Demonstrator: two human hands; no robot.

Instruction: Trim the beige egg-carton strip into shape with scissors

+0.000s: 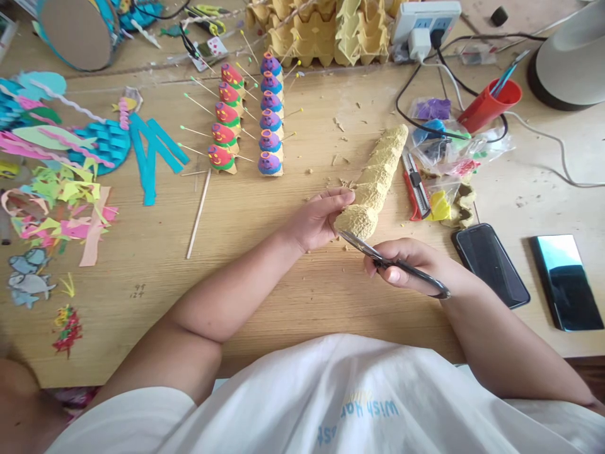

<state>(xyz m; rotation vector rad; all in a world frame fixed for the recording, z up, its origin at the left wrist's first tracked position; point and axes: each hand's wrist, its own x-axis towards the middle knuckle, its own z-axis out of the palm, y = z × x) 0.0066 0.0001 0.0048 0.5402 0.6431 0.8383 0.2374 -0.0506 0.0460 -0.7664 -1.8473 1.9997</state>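
My left hand [326,214] grips the near end of a yellow strip of egg carton cups [378,176], which slants away to the upper right. In my right hand [411,261] is a pair of scissors [378,255] with dark handles; its blades touch the lower edge of the nearest cup. How far the blades are apart is hard to tell. Small yellow scraps lie around the strip. To the left stand two rows of painted carton caterpillars, one red and green [227,115], one blue and purple [270,120], with pins stuck in them.
A red box cutter [414,186], bagged clay [437,135] and a red cup [491,104] lie or stand to the right, with two phones, one a black phone [491,265]. Egg cartons [302,34] and a power strip [425,16] are behind. Paper scraps [61,208] and a thin stick [198,214] lie left.
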